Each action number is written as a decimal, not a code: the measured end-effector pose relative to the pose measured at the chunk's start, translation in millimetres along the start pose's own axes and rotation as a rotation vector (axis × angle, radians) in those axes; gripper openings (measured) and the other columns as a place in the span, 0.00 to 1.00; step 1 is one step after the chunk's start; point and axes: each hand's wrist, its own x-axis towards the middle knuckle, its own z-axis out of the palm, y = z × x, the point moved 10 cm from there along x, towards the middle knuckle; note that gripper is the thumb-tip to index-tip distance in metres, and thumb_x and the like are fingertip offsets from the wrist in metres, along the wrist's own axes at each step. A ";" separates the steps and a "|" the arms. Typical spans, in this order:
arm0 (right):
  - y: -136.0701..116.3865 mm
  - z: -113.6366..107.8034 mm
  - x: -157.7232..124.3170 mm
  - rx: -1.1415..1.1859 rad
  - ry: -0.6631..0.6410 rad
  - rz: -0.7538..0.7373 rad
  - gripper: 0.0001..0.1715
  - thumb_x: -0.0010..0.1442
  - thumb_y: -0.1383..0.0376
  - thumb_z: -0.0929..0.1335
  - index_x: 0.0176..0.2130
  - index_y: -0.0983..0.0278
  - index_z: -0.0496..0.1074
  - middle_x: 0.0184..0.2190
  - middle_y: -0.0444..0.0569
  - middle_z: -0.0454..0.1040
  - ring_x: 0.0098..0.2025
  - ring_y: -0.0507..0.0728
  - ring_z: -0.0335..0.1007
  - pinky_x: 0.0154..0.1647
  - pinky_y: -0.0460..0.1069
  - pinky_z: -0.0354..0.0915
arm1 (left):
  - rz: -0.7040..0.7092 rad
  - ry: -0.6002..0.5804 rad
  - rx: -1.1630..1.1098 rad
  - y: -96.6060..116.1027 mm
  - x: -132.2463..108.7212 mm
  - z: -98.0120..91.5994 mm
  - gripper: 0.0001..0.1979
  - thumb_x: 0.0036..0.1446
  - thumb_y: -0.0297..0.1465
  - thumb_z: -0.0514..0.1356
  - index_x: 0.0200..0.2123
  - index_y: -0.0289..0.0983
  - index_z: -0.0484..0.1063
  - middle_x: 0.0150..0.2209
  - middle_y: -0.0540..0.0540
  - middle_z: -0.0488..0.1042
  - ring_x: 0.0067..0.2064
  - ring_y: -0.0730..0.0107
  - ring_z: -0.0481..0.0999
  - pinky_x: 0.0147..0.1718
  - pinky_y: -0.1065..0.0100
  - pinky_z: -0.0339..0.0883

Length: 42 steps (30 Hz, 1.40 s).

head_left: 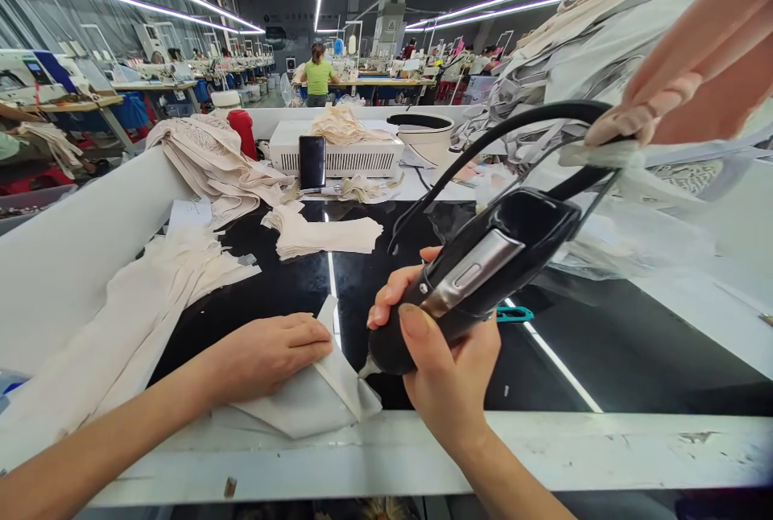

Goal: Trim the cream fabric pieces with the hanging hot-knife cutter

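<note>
My right hand [450, 367] is wrapped round a black corded hand tool [477, 262] with a silver lever along its side. The tool tilts down to the left, and its narrow pale tip [367, 369] is at the folded edge of a cream fabric piece [307, 403]. My left hand [271, 355] is closed on this fabric's upper fold, fingers together, pressing it near the table's front edge. A narrow flap of the fabric sticks up past my fingertips. Whether the tip touches the cloth I cannot tell.
A stack of cut cream pieces [329, 234] lies on the black tabletop [568, 343]. More fabric [145, 303] is heaped at left. Behind are a phone [312, 163] and a vented white box [356, 156]. Teal thread snips [515, 314] lie right of the tool. Its cord hangs from above.
</note>
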 end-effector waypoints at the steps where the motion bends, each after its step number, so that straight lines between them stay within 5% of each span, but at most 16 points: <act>1: -0.3 -0.3 0.3 -0.003 0.008 0.000 0.20 0.54 0.68 0.76 0.44 0.56 0.70 0.29 0.37 0.76 0.25 0.50 0.72 0.27 0.46 0.72 | -0.013 -0.008 -0.004 -1.3 0.1 0.3 0.24 0.60 0.12 0.49 0.56 0.29 0.71 0.54 0.39 0.77 0.57 0.62 0.76 0.62 0.62 0.69; 6: -1.2 0.7 1.1 -0.005 0.016 0.002 0.20 0.53 0.69 0.75 0.44 0.56 0.69 0.28 0.37 0.76 0.24 0.50 0.72 0.26 0.46 0.72 | -0.062 -0.069 -0.033 -1.4 -0.8 3.9 0.23 0.67 0.17 0.50 0.61 0.37 0.67 0.54 0.39 0.73 0.53 0.59 0.76 0.54 0.59 0.74; 12: -0.6 1.1 1.1 -0.014 0.018 -0.005 0.20 0.54 0.68 0.75 0.44 0.56 0.69 0.28 0.38 0.76 0.24 0.50 0.72 0.26 0.46 0.72 | -0.077 -0.110 0.042 8.3 -1.6 7.8 0.25 0.69 0.20 0.55 0.65 0.46 0.64 0.53 0.40 0.71 0.51 0.59 0.75 0.59 0.48 0.70; 26: 4.4 5.0 8.0 0.008 0.025 -0.018 0.19 0.56 0.67 0.75 0.44 0.56 0.69 0.29 0.37 0.76 0.24 0.50 0.72 0.26 0.46 0.72 | -0.110 -0.039 0.093 14.3 -0.7 7.3 0.23 0.69 0.22 0.57 0.64 0.45 0.65 0.53 0.39 0.69 0.53 0.58 0.73 0.58 0.51 0.71; 42: 17.1 12.2 14.2 -0.026 -0.004 -0.019 0.18 0.58 0.64 0.75 0.45 0.56 0.67 0.31 0.37 0.76 0.25 0.50 0.73 0.28 0.47 0.71 | -0.109 0.046 0.070 16.0 6.3 -3.8 0.19 0.70 0.25 0.57 0.61 0.44 0.68 0.47 0.40 0.72 0.44 0.59 0.74 0.46 0.58 0.75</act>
